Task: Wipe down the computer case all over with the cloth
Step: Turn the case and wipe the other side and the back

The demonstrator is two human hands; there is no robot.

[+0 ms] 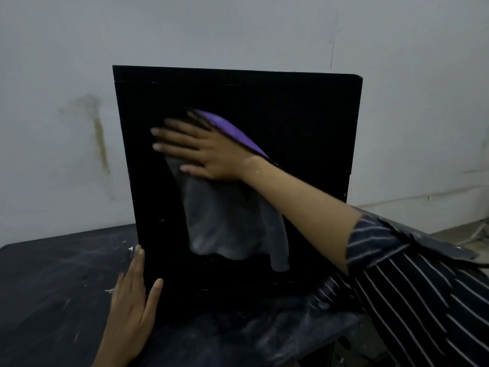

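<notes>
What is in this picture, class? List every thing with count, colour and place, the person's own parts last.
computer case: one, black, upright on the table.
cloth: one, grey and purple, pressed to the case's near side, hanging down.
table: one, black, dusty, under the case.
wall: one, pale grey, stained, behind the case.
scraps: few, white, on the table by the case's lower left corner.
sleeve: one, dark with white stripes, right arm.
right hand: one, flat on the cloth.
left hand: one, fingers straight, against the case's lower left edge.
</notes>
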